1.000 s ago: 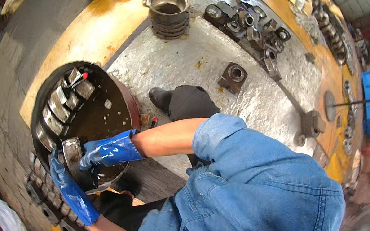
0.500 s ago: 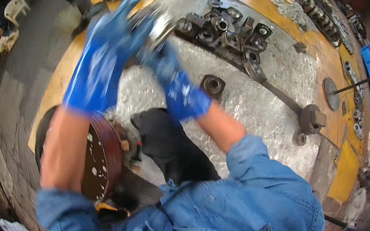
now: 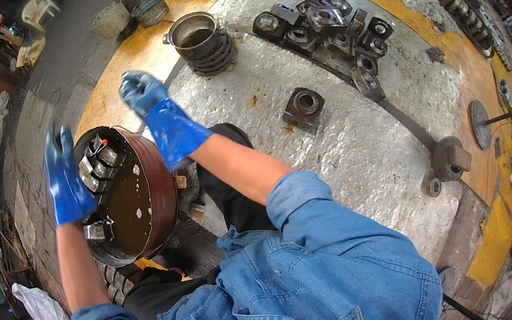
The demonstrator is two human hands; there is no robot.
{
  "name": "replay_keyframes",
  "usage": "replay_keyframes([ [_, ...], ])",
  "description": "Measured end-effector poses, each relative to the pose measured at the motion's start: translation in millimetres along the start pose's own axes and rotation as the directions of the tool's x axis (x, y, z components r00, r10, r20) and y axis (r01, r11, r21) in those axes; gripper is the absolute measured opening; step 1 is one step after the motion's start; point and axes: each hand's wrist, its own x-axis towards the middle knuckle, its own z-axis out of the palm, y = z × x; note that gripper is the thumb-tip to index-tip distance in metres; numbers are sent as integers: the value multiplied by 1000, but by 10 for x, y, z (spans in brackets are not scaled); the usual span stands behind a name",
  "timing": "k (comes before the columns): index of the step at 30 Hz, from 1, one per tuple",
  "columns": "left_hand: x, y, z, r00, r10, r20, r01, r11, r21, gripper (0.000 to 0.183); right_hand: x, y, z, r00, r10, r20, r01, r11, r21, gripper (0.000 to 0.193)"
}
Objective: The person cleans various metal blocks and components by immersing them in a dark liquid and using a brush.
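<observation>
My left hand [image 3: 63,165], in a blue rubber glove, is over the left rim of a dark red drum [image 3: 156,195]. Its fingers are stretched upward, and it holds nothing. Beyond the drum's far right rim, my right hand [image 3: 146,97] hangs in the air in a matching glove. Its fingers are curled in, slightly blurred, with nothing showing in them. Murky liquid with pale flecks fills much of the drum. Several metal blocks [image 3: 100,160] sit along its left side by a small red-tipped item [image 3: 104,143]. Another block [image 3: 95,232] lies closer to me.
A two-handled pot [image 3: 193,30] sits on stacked dark rings on the metal plate [image 3: 375,162]. A pile of bored metal blocks [image 3: 331,23] lies at the far right, and a single block [image 3: 304,107] stands in the middle. A long bar [image 3: 401,132] crosses the plate.
My hands have parted and moved left and nearer, toward the drum. The shiny metal piece between them is no longer in them. The pot they covered now shows.
</observation>
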Motion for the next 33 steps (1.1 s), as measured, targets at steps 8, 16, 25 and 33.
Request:
replay_keyframes([
  [8,-2211,-950,-395,973,-201,114,81,757,648,72,-313,853,351,924,233,304,-62,875,-481,37],
  [16,-2581,-2498,315,559,-824,-93,661,511,-549,61,-180,1261,270,867,389,312,-175,824,-539,47],
  [25,-2617,-2910,209,547,-830,-109,757,435,488,82,-655,1306,678,844,416,340,-53,694,-718,43],
  [33,-2560,-3388,159,381,-919,-103,919,365,148,82,-757,954,780,747,521,412,64,561,-825,40],
])
